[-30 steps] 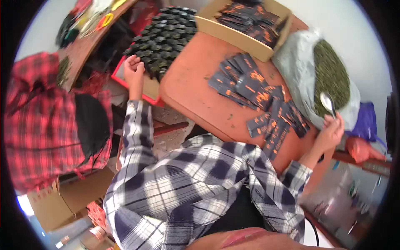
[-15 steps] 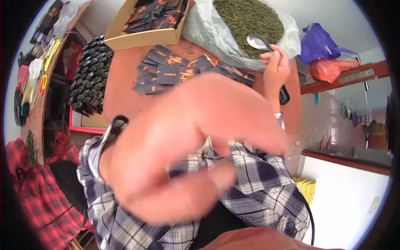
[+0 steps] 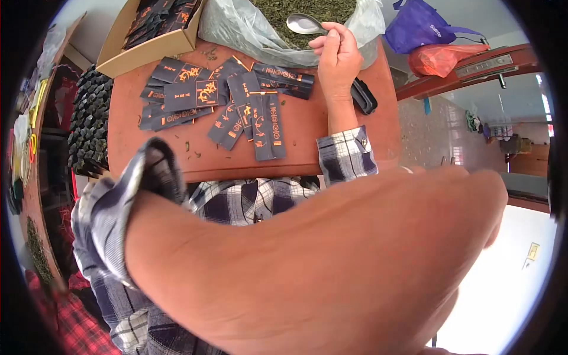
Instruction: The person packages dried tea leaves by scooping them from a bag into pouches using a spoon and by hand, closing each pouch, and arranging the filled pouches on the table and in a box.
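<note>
My right hand (image 3: 340, 53) is closed on the handle of a metal spoon (image 3: 303, 24), held over dried green leaves (image 3: 275, 18) in a clear plastic bag (image 3: 228, 29). The spoon's bowl looks bare. Very close to the camera, my left hand (image 3: 438, 231) reaches across in front of me to the right. Its back and wrist fill the lower view, and its fingers are mostly hidden, so I cannot tell whether it holds anything. Black packets with orange print (image 3: 189, 97) lie in a loose, overlapping pile on the reddish table (image 3: 302, 142).
A cardboard box (image 3: 151, 50) of black packets stands at the back left. Beside my right wrist lies a black object (image 3: 364, 97). Many dark packets (image 3: 92, 118) are stacked left of the table. Purple (image 3: 417, 26) and red bags (image 3: 441, 59) sit at the right.
My left hand has swung right across the view, its forearm now in front of me. My right hand still holds the spoon near the leaves. The camera view has shifted, uncovering the packets.
</note>
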{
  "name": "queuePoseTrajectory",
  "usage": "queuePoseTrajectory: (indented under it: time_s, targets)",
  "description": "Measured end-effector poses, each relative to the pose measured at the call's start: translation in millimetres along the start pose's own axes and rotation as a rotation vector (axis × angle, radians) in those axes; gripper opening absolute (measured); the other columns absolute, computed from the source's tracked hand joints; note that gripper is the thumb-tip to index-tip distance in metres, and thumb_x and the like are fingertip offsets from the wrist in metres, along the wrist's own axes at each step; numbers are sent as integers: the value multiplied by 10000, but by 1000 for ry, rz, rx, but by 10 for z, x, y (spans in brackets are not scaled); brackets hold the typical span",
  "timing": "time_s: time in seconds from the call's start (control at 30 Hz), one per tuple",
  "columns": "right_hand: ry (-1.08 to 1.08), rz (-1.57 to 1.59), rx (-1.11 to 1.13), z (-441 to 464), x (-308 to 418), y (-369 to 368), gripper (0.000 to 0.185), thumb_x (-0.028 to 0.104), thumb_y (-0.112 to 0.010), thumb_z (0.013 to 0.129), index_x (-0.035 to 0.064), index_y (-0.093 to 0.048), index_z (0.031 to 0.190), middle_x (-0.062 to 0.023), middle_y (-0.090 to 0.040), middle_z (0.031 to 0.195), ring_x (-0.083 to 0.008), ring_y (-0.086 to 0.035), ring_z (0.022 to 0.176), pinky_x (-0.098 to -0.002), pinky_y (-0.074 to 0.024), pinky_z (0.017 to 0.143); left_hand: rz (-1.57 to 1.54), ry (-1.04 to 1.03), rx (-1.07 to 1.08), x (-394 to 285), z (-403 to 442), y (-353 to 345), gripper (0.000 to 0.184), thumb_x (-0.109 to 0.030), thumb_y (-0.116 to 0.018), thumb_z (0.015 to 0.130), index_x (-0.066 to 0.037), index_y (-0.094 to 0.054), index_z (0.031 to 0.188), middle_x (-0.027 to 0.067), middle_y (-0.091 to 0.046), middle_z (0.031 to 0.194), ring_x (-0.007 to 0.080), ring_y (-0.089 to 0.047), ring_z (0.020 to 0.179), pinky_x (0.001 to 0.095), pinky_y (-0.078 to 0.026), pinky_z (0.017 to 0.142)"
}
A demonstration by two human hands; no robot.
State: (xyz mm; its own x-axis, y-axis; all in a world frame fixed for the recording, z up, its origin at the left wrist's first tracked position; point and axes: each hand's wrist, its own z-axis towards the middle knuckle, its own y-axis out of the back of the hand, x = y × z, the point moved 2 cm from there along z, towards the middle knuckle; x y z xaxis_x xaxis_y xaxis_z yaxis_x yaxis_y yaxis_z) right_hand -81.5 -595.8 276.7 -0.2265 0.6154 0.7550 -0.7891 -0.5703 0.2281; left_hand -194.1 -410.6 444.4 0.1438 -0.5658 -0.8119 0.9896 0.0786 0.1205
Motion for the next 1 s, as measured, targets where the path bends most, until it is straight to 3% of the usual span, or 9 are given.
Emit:
queuePoseTrajectory:
  time_s: [0.17, 0.3, 0.4, 0.47, 0.67, 0.77, 1.0]
  targets:
    - [21, -17, 8, 2, 8, -9, 174, 99, -501, 983, 24, -654, 1021, -51, -697, 665, -93, -635, 568, -255, -510, 551, 162, 44, 109, 142, 25, 109, 174, -27, -600, 773, -50, -651, 937, 139, -659, 944, 330, -663, 841, 432, -534, 719]
    - [21, 17, -44, 26, -42, 25, 170, 100, -505, 981, 26, -653, 1021, -50, -696, 663, -99, -634, 561, -262, -498, 536, 641, 103, -4, 485, -96, 662, 183, -9, -584, 756, -62, -664, 912, 131, -667, 920, 350, -667, 860, 442, -532, 714]
    - [-4, -44, -59, 62, -7, 95, 168, 100, -509, 976, 29, -655, 1017, -54, -696, 660, -111, -637, 556, -271, -497, 536, 1222, 111, -99, 888, -359, 1330, 369, -34, -640, 763, -115, -584, 1118, 90, -605, 1109, 323, -633, 870, 414, -528, 705]
    - [17, -6, -74, 75, -42, 93, 174, 105, -507, 975, 35, -661, 1012, -55, -698, 661, -119, -642, 555, -273, -505, 543, 1326, 205, -214, 1063, -523, 1721, 410, -26, -632, 778, -143, -596, 1169, 47, -592, 1222, 319, -649, 914, 424, -538, 733]
    - [-10, -11, -71, 64, -26, 104, 184, 113, -502, 979, 43, -665, 1028, -56, -699, 662, -116, -650, 566, -268, -512, 554, 1451, 421, -136, 1454, -728, 2267, 519, -52, -636, 814, -174, -522, 1305, 46, -545, 1327, 329, -650, 979, 439, -543, 776]
    - [-34, -5, -75, 65, -5, 117, 185, 115, -503, 978, 44, -667, 1030, -54, -700, 666, -110, -648, 572, -268, -512, 556, 1456, 411, -170, 1517, -798, 2324, 488, -88, -645, 831, -170, -501, 1290, 73, -566, 1259, 349, -638, 968, 449, -534, 763]
    - [-35, -17, -60, 50, -6, 107, 182, 107, -508, 977, 44, -667, 1039, -52, -702, 676, -101, -638, 577, -263, -503, 560, 1327, 389, -234, 1484, -971, 2354, 116, -105, -645, 857, -67, -604, 959, 125, -608, 922, 367, -612, 881, 446, -496, 731]
